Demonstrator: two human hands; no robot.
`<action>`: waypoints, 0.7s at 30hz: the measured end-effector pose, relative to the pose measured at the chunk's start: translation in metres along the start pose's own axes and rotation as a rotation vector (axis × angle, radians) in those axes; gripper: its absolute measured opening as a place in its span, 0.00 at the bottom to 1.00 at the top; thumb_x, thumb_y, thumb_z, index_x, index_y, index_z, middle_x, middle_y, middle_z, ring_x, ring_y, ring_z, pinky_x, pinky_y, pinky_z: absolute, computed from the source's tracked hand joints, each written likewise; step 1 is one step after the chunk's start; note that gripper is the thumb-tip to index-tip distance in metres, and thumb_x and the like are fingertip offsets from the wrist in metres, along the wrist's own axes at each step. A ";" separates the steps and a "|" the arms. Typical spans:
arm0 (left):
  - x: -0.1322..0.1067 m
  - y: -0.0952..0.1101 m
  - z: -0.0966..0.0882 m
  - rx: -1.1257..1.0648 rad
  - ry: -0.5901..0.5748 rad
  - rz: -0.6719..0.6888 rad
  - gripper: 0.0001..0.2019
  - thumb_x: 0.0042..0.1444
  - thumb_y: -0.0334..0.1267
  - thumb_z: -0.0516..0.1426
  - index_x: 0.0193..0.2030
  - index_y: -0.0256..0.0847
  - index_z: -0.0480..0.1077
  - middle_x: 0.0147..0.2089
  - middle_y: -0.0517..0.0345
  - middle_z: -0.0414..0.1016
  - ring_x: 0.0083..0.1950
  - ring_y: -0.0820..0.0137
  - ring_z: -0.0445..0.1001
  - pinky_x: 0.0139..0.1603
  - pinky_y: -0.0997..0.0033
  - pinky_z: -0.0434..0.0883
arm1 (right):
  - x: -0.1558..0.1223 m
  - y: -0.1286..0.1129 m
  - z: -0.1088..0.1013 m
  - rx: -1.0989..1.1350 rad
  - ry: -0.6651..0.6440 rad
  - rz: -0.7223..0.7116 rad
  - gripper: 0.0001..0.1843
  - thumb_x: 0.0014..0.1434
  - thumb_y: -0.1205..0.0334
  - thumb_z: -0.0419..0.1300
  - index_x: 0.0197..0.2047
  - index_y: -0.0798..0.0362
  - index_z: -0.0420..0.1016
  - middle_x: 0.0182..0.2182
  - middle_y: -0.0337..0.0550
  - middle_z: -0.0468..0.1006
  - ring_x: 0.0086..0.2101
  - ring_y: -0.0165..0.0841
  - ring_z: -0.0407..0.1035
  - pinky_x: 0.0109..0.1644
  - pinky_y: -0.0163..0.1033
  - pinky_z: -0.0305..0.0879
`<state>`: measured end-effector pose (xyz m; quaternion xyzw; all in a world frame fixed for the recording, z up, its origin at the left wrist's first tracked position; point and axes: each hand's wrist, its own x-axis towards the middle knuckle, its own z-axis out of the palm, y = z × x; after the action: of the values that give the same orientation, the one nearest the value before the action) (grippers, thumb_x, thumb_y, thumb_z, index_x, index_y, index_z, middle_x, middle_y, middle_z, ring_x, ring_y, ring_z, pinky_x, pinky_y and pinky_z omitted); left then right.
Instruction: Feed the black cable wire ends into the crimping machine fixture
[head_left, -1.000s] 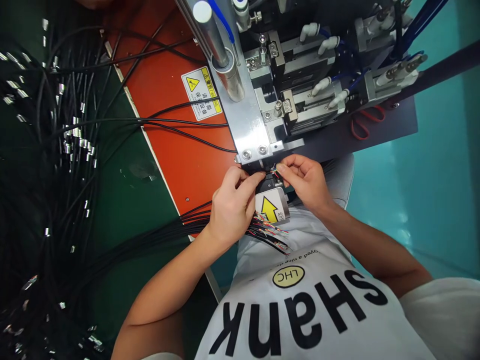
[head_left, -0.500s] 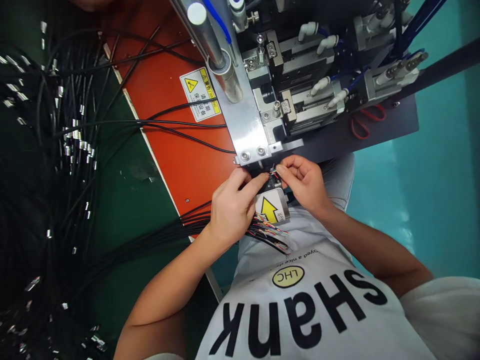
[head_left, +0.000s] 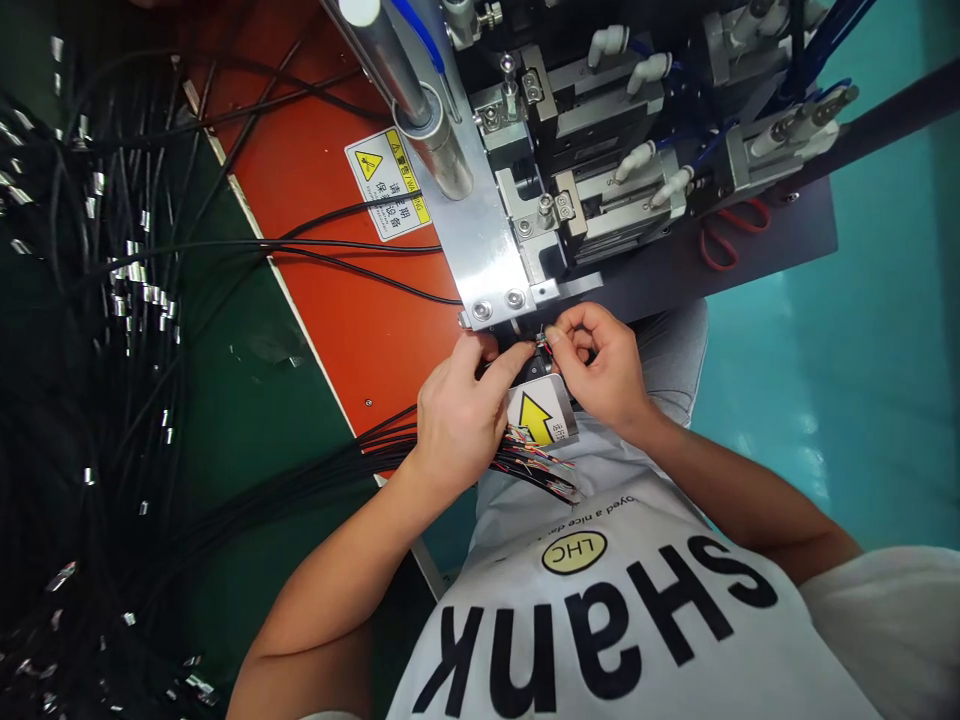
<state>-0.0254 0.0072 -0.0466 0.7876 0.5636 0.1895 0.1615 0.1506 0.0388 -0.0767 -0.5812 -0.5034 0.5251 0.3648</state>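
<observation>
At the machine's front edge, the thumb tip of my left hand (head_left: 461, 415) presses beside thin coloured wires (head_left: 541, 342). Its fingers are bent and closed, and the cable they pinch is mostly hidden. My right hand (head_left: 604, 368) is closed too, thumb and forefinger pinching the same wires from the right. Below my left palm runs a bundle of black cables (head_left: 390, 437), their stripped ends fanning out in several colours. A plate with a yellow arrow (head_left: 535, 418) sits just under both hands.
Above my hands stands a metal press frame (head_left: 487, 255) with pneumatic cylinders (head_left: 615, 215). Red-handled scissors (head_left: 720, 245) lie on the dark base. An orange board (head_left: 337, 330) carries a warning label (head_left: 388, 185). Many black cables with silvery connectors (head_left: 142, 285) fill the left.
The view has shifted slightly, so the machine sits a little further left. My right fingertips are slightly closer to my left thumb. Both hands stay at the wires.
</observation>
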 end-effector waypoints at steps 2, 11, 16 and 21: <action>0.000 -0.001 0.000 -0.034 0.006 0.018 0.18 0.64 0.29 0.49 0.56 0.45 0.71 0.46 0.50 0.68 0.42 0.68 0.71 0.37 0.72 0.70 | 0.002 0.000 -0.002 0.034 -0.024 0.042 0.11 0.64 0.53 0.61 0.33 0.49 0.67 0.24 0.36 0.69 0.23 0.29 0.66 0.25 0.35 0.59; -0.002 -0.005 0.001 -0.056 0.028 0.057 0.16 0.65 0.30 0.49 0.56 0.41 0.70 0.48 0.48 0.72 0.47 0.66 0.74 0.42 0.69 0.73 | -0.010 -0.003 -0.017 0.059 -0.083 0.077 0.12 0.59 0.51 0.66 0.36 0.51 0.75 0.28 0.36 0.74 0.23 0.26 0.66 0.27 0.34 0.63; -0.002 -0.004 0.002 -0.034 0.038 0.054 0.15 0.66 0.31 0.50 0.56 0.41 0.70 0.48 0.48 0.72 0.46 0.66 0.74 0.42 0.69 0.73 | -0.017 -0.008 -0.012 -0.088 -0.028 -0.007 0.08 0.59 0.55 0.65 0.36 0.50 0.78 0.29 0.38 0.78 0.26 0.29 0.69 0.31 0.37 0.65; -0.001 -0.003 0.002 -0.030 0.042 0.057 0.15 0.66 0.31 0.49 0.56 0.41 0.70 0.48 0.48 0.72 0.45 0.66 0.74 0.42 0.69 0.73 | -0.015 -0.019 -0.017 -0.378 -0.006 -0.251 0.04 0.63 0.62 0.60 0.37 0.49 0.76 0.32 0.41 0.76 0.29 0.32 0.69 0.39 0.41 0.66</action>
<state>-0.0277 0.0067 -0.0496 0.7968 0.5413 0.2188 0.1559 0.1644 0.0301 -0.0522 -0.5705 -0.6624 0.3734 0.3104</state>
